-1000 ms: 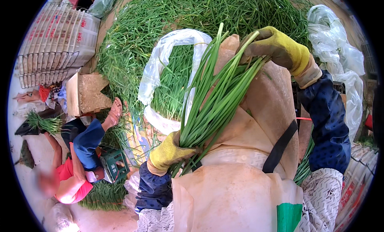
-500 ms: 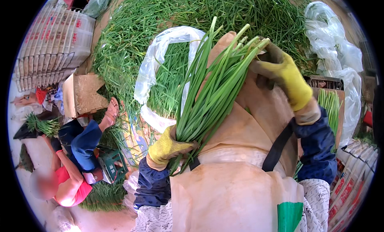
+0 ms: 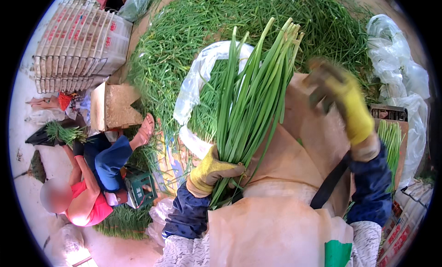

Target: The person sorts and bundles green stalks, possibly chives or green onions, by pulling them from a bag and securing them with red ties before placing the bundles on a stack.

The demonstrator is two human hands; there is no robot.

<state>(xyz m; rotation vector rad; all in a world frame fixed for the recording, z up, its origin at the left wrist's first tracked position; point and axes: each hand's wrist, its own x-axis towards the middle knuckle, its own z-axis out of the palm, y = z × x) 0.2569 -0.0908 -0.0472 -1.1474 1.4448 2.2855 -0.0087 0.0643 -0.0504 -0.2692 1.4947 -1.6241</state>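
Green stalks (image 3: 258, 101) apart from right hand (image 3: 341, 94)

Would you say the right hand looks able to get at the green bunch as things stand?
Probably yes: the blurred right hand is right of the green bunch, with nothing visible between them, and the left hand grips its lower part.

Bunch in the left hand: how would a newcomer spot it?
Start at the large green pile up top, then drop to the yellow-gloved left hand. The bunch fans upward from that grip. Unlike the tangled pile, it is gathered and roughly aligned.
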